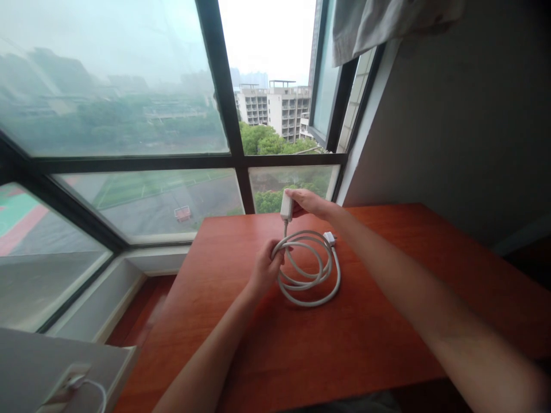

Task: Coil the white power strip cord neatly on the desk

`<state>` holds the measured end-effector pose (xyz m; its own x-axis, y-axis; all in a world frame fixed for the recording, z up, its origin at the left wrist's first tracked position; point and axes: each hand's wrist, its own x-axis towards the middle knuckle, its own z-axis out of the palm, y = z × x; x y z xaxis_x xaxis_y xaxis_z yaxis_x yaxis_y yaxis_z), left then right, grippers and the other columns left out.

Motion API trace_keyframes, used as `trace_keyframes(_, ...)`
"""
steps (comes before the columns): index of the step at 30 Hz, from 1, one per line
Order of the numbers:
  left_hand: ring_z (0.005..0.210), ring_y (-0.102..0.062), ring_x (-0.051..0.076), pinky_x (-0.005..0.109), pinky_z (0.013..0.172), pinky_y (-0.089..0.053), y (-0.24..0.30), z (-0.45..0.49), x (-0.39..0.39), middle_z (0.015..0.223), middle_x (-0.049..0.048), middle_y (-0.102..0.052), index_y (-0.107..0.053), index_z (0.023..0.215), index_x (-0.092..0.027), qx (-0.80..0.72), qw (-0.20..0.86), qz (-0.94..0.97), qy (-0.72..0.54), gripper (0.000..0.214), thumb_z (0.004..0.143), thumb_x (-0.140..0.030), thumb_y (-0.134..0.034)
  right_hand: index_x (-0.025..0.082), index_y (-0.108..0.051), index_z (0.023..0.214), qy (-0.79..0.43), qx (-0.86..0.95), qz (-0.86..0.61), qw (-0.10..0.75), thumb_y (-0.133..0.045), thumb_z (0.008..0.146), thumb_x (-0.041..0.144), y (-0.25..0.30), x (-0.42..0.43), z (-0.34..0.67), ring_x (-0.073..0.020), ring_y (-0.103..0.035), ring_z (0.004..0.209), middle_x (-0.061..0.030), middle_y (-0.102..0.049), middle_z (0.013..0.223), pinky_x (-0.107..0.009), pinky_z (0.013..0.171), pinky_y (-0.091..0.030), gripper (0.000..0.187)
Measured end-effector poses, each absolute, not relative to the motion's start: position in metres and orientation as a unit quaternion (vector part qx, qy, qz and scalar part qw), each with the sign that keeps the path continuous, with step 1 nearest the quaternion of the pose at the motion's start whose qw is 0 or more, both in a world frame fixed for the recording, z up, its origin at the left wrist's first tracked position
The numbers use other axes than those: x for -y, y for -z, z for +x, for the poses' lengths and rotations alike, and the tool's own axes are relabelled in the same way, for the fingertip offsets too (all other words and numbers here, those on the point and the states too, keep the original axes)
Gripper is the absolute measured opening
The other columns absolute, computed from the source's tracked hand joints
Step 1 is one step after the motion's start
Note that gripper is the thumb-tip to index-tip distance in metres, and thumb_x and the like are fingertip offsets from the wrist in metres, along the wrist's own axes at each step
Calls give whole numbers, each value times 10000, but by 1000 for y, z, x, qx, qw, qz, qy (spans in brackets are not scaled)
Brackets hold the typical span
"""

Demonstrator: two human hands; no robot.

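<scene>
A white extension cord (308, 305) is wound into loose loops above and on the reddish-brown table. My left hand (267, 265) is closed around the near side of the loops, with the cable passing between thumb and fingers. The cord's white block-shaped end (286, 206) stands upright above the loops, and my right hand (307, 202) grips it from the right; some of those fingers are hidden behind it. At the right of the coil is the white plug (329, 238), its prongs pointing right, with neither hand on it.
The wooden table (379, 338) reaches to the window (172, 165), whose right upper pane stands ajar. A grey curtain (365, 26) hangs at upper right beside a dark wall (456, 115). At lower left, a white cable is plugged into a wall socket (73, 383).
</scene>
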<state>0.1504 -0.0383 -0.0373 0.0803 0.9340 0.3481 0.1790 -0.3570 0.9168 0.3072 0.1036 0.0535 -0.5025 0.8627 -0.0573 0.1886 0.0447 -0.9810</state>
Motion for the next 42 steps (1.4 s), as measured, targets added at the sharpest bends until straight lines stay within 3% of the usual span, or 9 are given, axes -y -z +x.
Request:
trace_keyframes(3, 565, -495, 101, 210, 541, -388, 35, 152, 40, 651, -14, -553, -618, 923, -167, -441, 343, 646, -520, 172, 888, -302, -516, 126, -611, 802, -602, 661, -405, 192, -380, 934, 550, -55, -108, 308, -163, -688, 609, -111, -719, 698, -234, 590, -557, 501)
trace_keyframes(7, 546, -488, 101, 211, 531, -385, 36, 153, 41, 626, -27, -533, -600, 927, -181, -450, 310, 660, -516, 139, 898, -279, -505, 107, -645, 790, -588, 677, -428, 114, -398, 921, 570, -54, -112, 307, -167, -694, 601, -123, -722, 699, -228, 577, -553, 541)
trace_keyframes(12, 826, -579, 154, 248, 674, -465, 32, 156, 40, 961, 65, -592, -616, 902, -187, -412, 227, 672, -572, 93, 874, -229, -538, 101, -638, 750, -540, 696, -470, 55, -471, 899, 550, -57, -110, 294, -183, -687, 566, -104, -709, 647, -268, 581, -570, 503)
trace_keyframes(15, 893, -576, 168, 264, 736, -472, 28, 157, 42, 1009, 71, -574, -622, 902, -198, -429, 188, 661, -587, 91, 875, -226, -540, 114, -630, 680, -504, 719, -478, 35, -499, 880, 557, -59, -107, 285, -169, -651, 487, -82, -681, 565, -259, 522, -556, 504)
trace_keyframes(20, 757, -610, 158, 244, 647, -472, 31, 157, 45, 882, 42, -613, -575, 948, -215, -511, 236, 578, -590, 131, 873, -320, -555, 142, -594, 541, -445, 777, -442, 57, -588, 799, 599, -64, -99, 276, -134, -568, 376, -52, -616, 447, -216, 408, -474, 524)
trace_keyframes(25, 572, -615, 134, 212, 520, -442, 38, 156, 41, 687, -10, -612, -511, 988, -212, -537, 293, 521, -595, 211, 909, -405, -483, 134, -594, 616, -451, 796, -395, 83, -630, 780, 572, -67, -92, 275, -118, -588, 414, -33, -637, 505, -187, 420, -481, 468)
trace_keyframes(32, 504, -627, 124, 189, 448, -446, 34, 152, 39, 688, -14, -639, -513, 996, -209, -526, 318, 513, -600, 267, 901, -456, -477, 162, -544, 809, -532, 755, -353, 149, -568, 870, 481, -62, -83, 284, -126, -644, 532, -15, -664, 643, -202, 486, -534, 326)
trace_keyframes(42, 566, -649, 130, 187, 479, -457, 32, 149, 36, 768, 16, -672, -621, 1045, -212, -514, 299, 543, -593, 282, 899, -414, -489, 148, -579, 818, -606, 657, -383, 235, -501, 914, 438, -40, -85, 297, -139, -639, 530, -43, -676, 630, -216, 503, -534, 315)
